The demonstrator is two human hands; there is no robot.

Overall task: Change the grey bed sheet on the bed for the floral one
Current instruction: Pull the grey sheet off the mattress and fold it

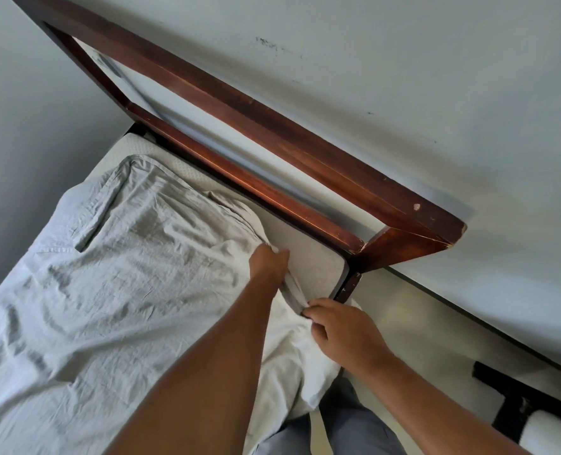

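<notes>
A wrinkled grey bed sheet (115, 290) covers most of the mattress, pulled back from the head end so that a strip of bare white mattress (315, 257) shows along the headboard. My left hand (269, 262) grips a bunched fold of the sheet's edge near the mattress corner. My right hand (341, 326) pinches the same gathered edge lower down, at the bed's right side. No floral sheet is in view.
A dark wooden headboard (272, 133) stands against the pale wall. The bed's corner post (349, 287) is just beyond my right hand. Light floor lies to the right, with a black and white object (515, 405) on it at the lower right.
</notes>
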